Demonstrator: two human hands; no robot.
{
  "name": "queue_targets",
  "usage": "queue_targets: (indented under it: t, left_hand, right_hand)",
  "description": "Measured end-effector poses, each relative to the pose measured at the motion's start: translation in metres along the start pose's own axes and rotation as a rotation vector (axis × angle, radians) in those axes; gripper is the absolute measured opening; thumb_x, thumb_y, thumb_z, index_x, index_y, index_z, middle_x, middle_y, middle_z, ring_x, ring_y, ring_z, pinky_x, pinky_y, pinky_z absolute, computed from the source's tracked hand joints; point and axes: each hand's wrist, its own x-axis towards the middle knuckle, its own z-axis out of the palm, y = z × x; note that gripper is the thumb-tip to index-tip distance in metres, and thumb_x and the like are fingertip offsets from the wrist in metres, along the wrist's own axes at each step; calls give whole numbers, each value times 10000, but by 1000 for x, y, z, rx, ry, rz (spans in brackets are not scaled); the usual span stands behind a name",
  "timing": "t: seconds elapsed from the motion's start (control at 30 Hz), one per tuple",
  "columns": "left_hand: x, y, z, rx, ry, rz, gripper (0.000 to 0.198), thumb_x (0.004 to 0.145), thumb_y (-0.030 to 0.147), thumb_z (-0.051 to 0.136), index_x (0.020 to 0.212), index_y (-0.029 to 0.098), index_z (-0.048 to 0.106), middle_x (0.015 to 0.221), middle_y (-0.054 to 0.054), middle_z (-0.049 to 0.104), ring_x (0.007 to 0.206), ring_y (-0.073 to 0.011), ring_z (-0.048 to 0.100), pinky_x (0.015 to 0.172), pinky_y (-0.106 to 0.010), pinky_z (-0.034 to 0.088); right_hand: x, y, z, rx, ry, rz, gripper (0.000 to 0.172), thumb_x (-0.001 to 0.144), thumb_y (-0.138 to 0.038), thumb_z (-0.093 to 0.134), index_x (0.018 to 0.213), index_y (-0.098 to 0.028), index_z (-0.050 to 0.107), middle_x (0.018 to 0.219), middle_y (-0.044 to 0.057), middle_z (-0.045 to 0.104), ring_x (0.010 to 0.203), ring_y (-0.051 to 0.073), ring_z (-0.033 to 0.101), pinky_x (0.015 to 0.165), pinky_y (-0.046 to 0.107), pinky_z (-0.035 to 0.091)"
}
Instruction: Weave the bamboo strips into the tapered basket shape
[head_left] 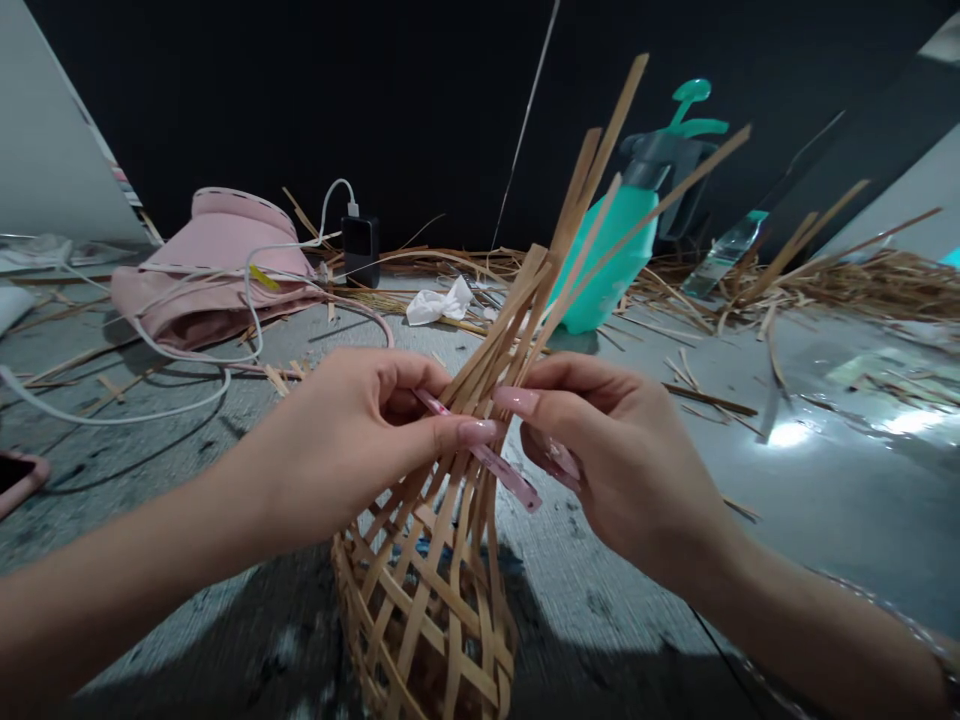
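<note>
An open-weave basket (420,610) of flat bamboo-like strips stands in front of me, its loose strip ends (525,280) gathered into a bundle that fans upward and to the right. On the bundle's left side, my left hand (352,440) is closed, thumb pressing on the strips. Under that thumb, a narrow pink patterned strip (510,478) crosses the bundle at a slant; its exact kind I cannot make out. My right hand (615,450) pinches the strips from the right, thumb and forefinger at the gathered neck. The fingers behind the bundle are partly hidden.
Behind the basket stand a turquoise spray bottle (611,260) and a black power bank (361,250) with a white cable. A pink visor hat (232,240) and crumpled tissue (441,302) lie left of the bottle. Loose strips (862,285) and a clear bottle (726,255) are at right.
</note>
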Motion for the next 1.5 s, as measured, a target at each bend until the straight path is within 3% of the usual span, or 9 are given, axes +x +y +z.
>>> queue_targets:
  t: [0.17, 0.4, 0.5, 0.6, 0.7, 0.9, 1.07, 1.23, 1.5]
  left_hand:
    - [-2, 1, 1, 0, -23, -2, 58, 746, 258, 682, 749, 200, 679, 643, 18, 697, 513, -111, 587, 418, -158, 401]
    - [-6, 8, 9, 13, -15, 25, 187, 737, 299, 725, 605, 182, 662, 538, 33, 641, 478, -90, 556, 399, -138, 376]
    - [-6, 9, 7, -13, -19, 2, 151, 751, 322, 714, 688, 188, 687, 612, 13, 694, 523, -121, 616, 416, -154, 418]
    - [-5, 7, 4, -63, -41, 8, 109, 746, 300, 712, 729, 196, 686, 655, 5, 719, 605, -165, 680, 469, -174, 481]
    - [-4, 4, 2, -58, -31, 7, 59, 730, 259, 704, 719, 201, 699, 663, 2, 728, 588, -165, 677, 437, -168, 454]
    - [-1, 3, 2, -73, -4, 2, 43, 725, 193, 698, 689, 213, 687, 609, 48, 695, 544, -112, 632, 443, -137, 447]
    - [0, 3, 3, -43, -2, -27, 88, 732, 271, 729, 707, 203, 680, 608, 42, 709, 485, -89, 603, 398, -117, 398]
    - [0, 0, 2, -63, -11, -23, 62, 731, 267, 727, 721, 214, 695, 636, 46, 726, 527, -85, 631, 442, -102, 427]
    - [-1, -3, 3, -104, -17, 1, 29, 714, 232, 680, 691, 216, 690, 670, 7, 734, 589, -142, 670, 460, -150, 438]
  right_hand:
    - [0, -6, 1, 96, -8, 117, 147, 685, -157, 672, 549, -185, 623, 394, -70, 436, 328, 39, 313, 305, 183, 212]
    - [11, -19, 0, 197, 100, 93, 279, 682, -76, 582, 454, -188, 467, 350, -75, 336, 315, 25, 221, 291, 171, 213]
    - [12, -19, -4, 207, -8, 107, 255, 718, -174, 656, 506, -194, 516, 363, -80, 342, 299, 37, 234, 277, 187, 237]
    - [12, -15, -6, 189, -222, 147, 366, 749, -290, 655, 449, -196, 468, 390, -56, 382, 303, 61, 349, 294, 212, 310]
    - [11, -11, -7, 138, -304, 177, 359, 741, -262, 595, 419, -193, 451, 393, -44, 389, 317, 69, 393, 313, 218, 322]
    - [9, -12, -5, 66, -262, 141, 96, 715, -192, 631, 639, -159, 679, 427, -54, 482, 323, 46, 367, 294, 177, 269]
    - [7, -11, -5, 9, -201, 109, 149, 723, -167, 630, 579, -158, 667, 392, -66, 470, 303, 36, 352, 276, 165, 248]
    - [5, -11, -3, -30, -143, 103, 156, 702, -163, 631, 547, -168, 655, 349, -83, 431, 284, 41, 346, 274, 166, 263]
    - [4, -6, 2, 172, -122, 138, 298, 687, -119, 608, 415, -178, 502, 333, -88, 413, 260, 29, 346, 278, 166, 292]
